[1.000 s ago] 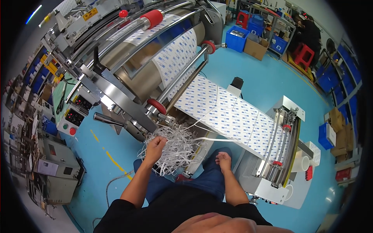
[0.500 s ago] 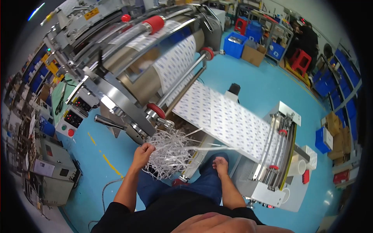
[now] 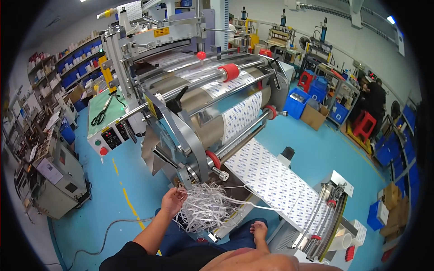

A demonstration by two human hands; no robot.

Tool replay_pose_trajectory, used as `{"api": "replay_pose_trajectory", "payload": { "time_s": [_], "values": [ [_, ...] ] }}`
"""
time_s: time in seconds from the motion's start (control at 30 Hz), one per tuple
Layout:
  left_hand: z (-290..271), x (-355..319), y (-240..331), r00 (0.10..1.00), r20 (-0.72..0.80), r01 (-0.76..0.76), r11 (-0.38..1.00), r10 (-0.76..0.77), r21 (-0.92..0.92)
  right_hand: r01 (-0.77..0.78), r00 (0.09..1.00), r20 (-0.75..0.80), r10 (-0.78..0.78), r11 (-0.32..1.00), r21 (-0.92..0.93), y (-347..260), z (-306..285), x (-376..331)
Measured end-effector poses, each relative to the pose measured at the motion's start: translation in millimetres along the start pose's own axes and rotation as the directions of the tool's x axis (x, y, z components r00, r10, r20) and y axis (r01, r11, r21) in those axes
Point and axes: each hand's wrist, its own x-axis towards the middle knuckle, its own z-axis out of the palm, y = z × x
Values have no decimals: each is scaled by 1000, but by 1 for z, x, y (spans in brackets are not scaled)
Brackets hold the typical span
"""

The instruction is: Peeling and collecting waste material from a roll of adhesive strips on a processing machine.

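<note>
A tangled heap of thin white strips [image 3: 209,208] bulges out below the near end of a roller machine [image 3: 192,140]. At the heap's left edge is my left hand [image 3: 174,201], its fingers closed at the strips; what lies between the fingertips is too small to make out. My right hand [image 3: 259,229] is above my right knee with its fingers curled in, and nothing shows in it. A wide white sheet with a blue repeating print [image 3: 275,183] slopes from the machine's rollers down to a smaller roller unit [image 3: 323,207] at the right. Loose strips stretch from the sheet's near edge to the heap.
A control box [image 3: 110,137] with buttons sits left of the machine, below scissors [image 3: 100,116] on a green top. A cable [image 3: 99,232] runs over the blue floor. Blue bins [image 3: 296,103], a cardboard box [image 3: 315,116] and a red stool [image 3: 364,124] stand beyond; a person sits nearby.
The view has tilted up, showing more of the machine and the room. My left hand stays beside the strip heap, and my right hand remains near my knee.
</note>
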Motion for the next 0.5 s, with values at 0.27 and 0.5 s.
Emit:
{"api": "replay_pose_trajectory", "payload": {
  "time_s": [0.27, 0.5],
  "values": [
    [5, 2, 9, 998, -48, -58, 955, 46, -291, -24, 999, -40, 23, 999, -26, -4, 3, -3],
    [13, 9, 8, 990, 54, -126, 992, 127, -24, -40, 999, -28, 39, 999, -21, 2, 1, 2]
  ]
}}
